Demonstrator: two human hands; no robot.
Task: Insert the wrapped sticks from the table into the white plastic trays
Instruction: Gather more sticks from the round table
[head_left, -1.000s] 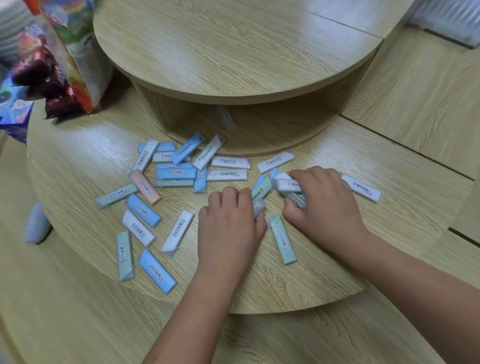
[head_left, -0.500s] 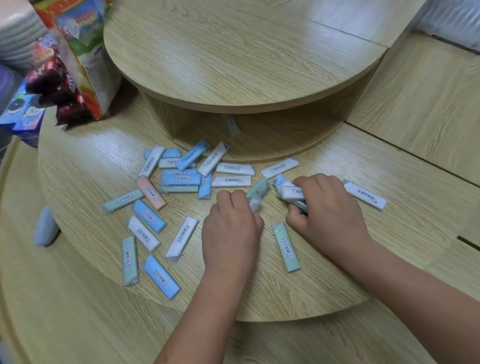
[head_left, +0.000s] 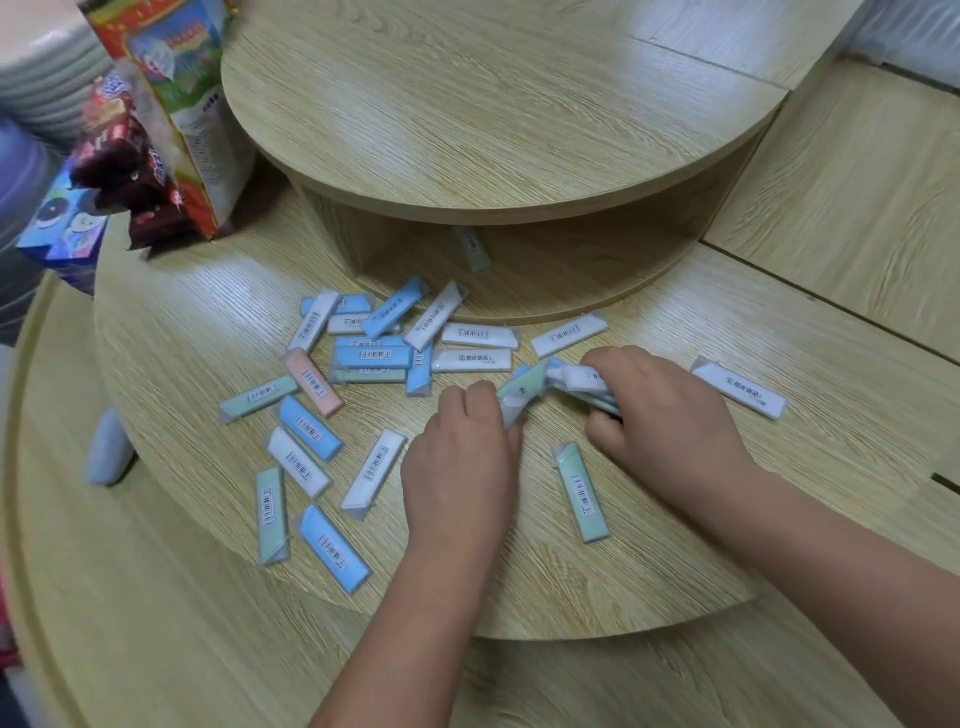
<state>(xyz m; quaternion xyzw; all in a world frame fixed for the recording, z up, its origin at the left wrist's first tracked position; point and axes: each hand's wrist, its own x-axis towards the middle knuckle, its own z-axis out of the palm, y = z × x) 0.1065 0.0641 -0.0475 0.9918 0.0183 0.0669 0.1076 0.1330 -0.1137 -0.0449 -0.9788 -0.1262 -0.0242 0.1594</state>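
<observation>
Wood-grain tabletop (head_left: 182, 338) bears scattered wrapped sticks (head_left: 374, 357). Left hand (head_left: 462, 467) curls round a pale stick (head_left: 511, 411) – its lower end is hidden by the fingers. Right hand (head_left: 670, 415) clutches a small bundle (head_left: 584, 378), count unclear. Farther back, a shadowed stick (head_left: 471, 248) lies dim under the raised shelf (head_left: 493, 104).

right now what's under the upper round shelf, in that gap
One pale wrapped stick lies in the shadowed gap under the upper round shelf, apart from the pile. The shelf's overhang hides the rest of the gap.
</observation>
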